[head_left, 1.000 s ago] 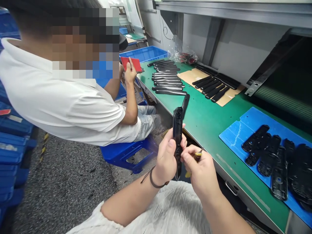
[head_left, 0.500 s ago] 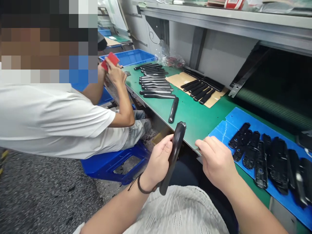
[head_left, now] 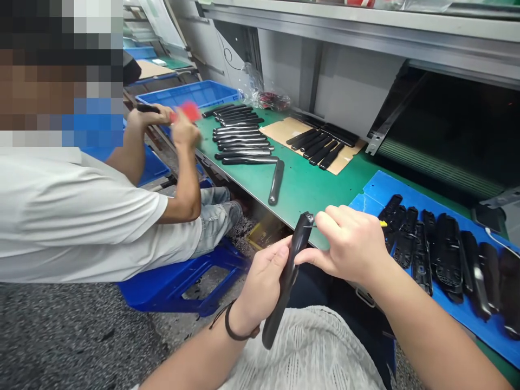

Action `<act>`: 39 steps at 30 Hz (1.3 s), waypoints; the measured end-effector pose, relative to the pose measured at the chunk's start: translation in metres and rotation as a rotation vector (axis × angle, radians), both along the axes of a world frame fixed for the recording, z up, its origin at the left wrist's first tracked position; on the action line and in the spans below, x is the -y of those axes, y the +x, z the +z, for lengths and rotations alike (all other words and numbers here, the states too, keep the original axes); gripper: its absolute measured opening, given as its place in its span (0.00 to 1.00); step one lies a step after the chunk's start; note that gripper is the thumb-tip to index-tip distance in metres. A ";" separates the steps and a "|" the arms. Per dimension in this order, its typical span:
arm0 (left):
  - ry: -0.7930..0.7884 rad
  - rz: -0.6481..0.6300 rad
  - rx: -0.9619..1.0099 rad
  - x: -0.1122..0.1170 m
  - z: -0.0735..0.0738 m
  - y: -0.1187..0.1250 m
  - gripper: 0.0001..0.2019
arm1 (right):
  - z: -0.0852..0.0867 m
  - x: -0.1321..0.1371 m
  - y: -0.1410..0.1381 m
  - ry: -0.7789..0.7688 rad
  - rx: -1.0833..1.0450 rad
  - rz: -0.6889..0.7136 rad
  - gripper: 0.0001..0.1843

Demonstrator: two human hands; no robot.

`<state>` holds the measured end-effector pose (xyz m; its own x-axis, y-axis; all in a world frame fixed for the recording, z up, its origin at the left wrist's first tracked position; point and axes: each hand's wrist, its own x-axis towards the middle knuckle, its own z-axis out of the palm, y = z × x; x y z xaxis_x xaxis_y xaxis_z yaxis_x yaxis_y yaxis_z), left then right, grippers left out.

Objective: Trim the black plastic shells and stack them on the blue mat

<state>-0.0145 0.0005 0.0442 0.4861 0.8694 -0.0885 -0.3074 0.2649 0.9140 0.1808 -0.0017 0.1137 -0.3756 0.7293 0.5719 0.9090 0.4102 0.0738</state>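
My left hand (head_left: 266, 276) is wrapped round a long, glossy black plastic handle-like part (head_left: 290, 265), held tilted over my lap with its upper end away from me. My right hand (head_left: 351, 244) is closed on a slim tool whose yellow end (head_left: 383, 223) pokes out behind the fingers. A thin tip of this tool reaches the part's upper end; its exact kind is hidden by the fingers. My right thumb lies against the side of the part. Just beyond, one similar black part (head_left: 277, 183) lies near the bench edge.
A row of black parts (head_left: 244, 138) lies on the green bench (head_left: 312, 187). More rest on brown cardboard (head_left: 280, 130). Black shells (head_left: 447, 254) cover a blue sheet (head_left: 368, 203) at right. At left, a co-worker (head_left: 81, 216) on a blue stool (head_left: 162, 292) handles a red item (head_left: 190, 111).
My right hand has moved left to the upper end of the black part, and the tool's yellow end now shows. The co-worker's hands and red item have shifted.
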 end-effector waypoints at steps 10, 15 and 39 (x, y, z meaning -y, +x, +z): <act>0.046 0.059 -0.062 -0.003 0.004 0.012 0.25 | -0.023 0.010 -0.012 -0.016 -0.108 0.003 0.33; 0.073 0.161 -0.095 -0.011 0.012 0.015 0.24 | -0.033 0.018 -0.023 -0.081 -0.127 0.043 0.34; -0.185 0.195 0.171 -0.029 0.026 0.019 0.23 | -0.065 0.045 -0.047 -0.187 -0.126 0.144 0.36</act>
